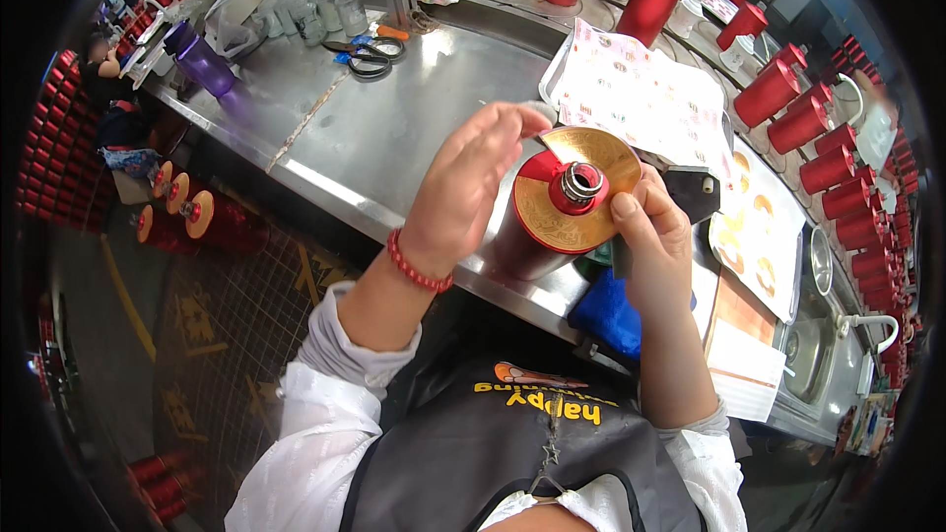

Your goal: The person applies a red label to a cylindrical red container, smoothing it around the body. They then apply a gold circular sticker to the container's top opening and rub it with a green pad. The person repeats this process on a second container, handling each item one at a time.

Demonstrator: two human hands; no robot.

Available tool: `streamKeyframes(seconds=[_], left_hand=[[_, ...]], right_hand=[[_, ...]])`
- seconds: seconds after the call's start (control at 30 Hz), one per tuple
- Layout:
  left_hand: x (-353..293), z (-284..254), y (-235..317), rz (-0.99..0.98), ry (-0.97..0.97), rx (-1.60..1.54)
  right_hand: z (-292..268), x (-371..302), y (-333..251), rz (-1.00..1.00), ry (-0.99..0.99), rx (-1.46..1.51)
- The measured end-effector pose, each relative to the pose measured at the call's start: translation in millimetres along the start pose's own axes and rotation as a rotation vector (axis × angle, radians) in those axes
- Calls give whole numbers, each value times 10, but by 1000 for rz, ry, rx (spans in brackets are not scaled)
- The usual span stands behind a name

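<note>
A red bottle point(507, 246) with a bare metal threaded neck point(579, 182) stands upright at the edge of the steel bench. Round its neck lies a gold ring-shaped label point(564, 224), its far part point(596, 146) raised off the red shoulder. My right hand point(655, 227) pinches the label's right side between thumb and fingers. My left hand point(468, 177), with a red bead bracelet, is open beside the bottle. Its fingers stretch toward the label's raised end; whether the fingertips touch it I cannot tell.
Black-handled scissors point(370, 61), a purple bottle point(200, 59) and small clear glass vessels point(310, 15) lie on the bench point(424, 108). A label sheet point(641, 84) rests on a tray behind. Gold rings point(759, 236) lie at right. Red bottles point(767, 92) line the curved conveyor.
</note>
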State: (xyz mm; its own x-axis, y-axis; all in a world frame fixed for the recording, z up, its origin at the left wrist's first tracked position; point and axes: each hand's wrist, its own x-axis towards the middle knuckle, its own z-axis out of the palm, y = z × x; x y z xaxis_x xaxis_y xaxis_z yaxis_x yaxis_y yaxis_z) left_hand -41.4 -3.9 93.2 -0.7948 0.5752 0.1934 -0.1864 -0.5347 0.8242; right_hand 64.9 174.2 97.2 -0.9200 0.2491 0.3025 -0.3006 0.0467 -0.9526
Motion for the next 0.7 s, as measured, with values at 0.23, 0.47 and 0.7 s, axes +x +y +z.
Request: streamKeyframes(seconds=[0.23, 0.47, 0.7], left_hand=[[-327, 67, -152, -45, -92, -6], [-338, 66, -155, -51, -88, -25], [-330, 91, -178, -27, -94, -10]], right_hand=[[32, -4, 16, 129, 37, 195], [-77, -20, 88, 101, -83, 75], [-82, -37, 41, 155, -82, 25]])
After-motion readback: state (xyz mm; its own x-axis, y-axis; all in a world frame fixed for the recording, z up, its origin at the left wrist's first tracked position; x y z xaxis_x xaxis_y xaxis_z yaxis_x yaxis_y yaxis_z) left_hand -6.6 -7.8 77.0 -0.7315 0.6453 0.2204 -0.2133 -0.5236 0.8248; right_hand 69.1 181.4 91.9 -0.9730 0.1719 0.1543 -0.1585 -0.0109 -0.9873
